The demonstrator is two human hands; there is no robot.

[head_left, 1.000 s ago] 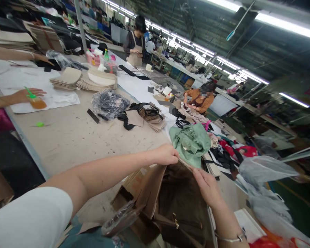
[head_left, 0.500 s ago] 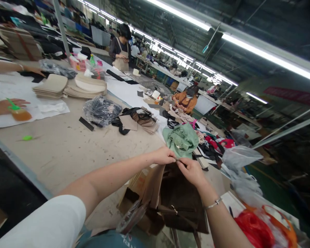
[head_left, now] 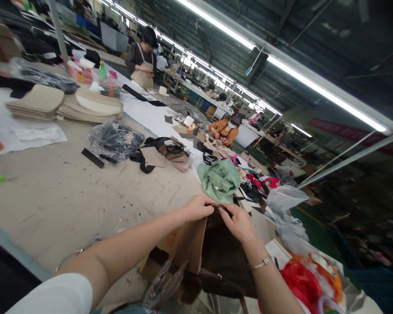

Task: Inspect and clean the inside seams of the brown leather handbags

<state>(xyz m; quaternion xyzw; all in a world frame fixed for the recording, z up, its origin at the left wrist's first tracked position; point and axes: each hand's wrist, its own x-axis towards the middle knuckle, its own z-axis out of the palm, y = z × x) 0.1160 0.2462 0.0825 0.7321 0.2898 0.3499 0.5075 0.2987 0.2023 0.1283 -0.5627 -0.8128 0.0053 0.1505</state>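
**Both hands pinch the top edge of a dark brown bag at the near end of the table**

Head view: the left hand [head_left: 198,208] and the right hand [head_left: 238,223] meet fingertip to fingertip over the top edge of a dark brown bag [head_left: 222,248]. The bag stands at the near edge of the worktable [head_left: 68,192], right in front of the person. The left hand's fingers are curled in tight, with the thumb pressed against them on the edge. The right hand is likewise closed in a pinch on the same edge, just beside the left. A thin bracelet [head_left: 261,263] sits on the right wrist. A tan panel [head_left: 191,244] stands against the bag's left side, under the left hand.

Just beyond the hands lies a crumpled green cloth [head_left: 219,179]. Farther up the table are a heap of black straps and brown cut pieces [head_left: 165,152] and a black bundle in clear plastic [head_left: 114,139]. Stacks of beige cut pieces [head_left: 91,107] lie beyond that. To the right of the bag lie a clear plastic bag [head_left: 286,198] and a red plastic bag [head_left: 301,281].

Well apart from the hands, a person in an orange top [head_left: 224,128] sits at the table. Farther back, another person in an apron [head_left: 142,59] stands at it.
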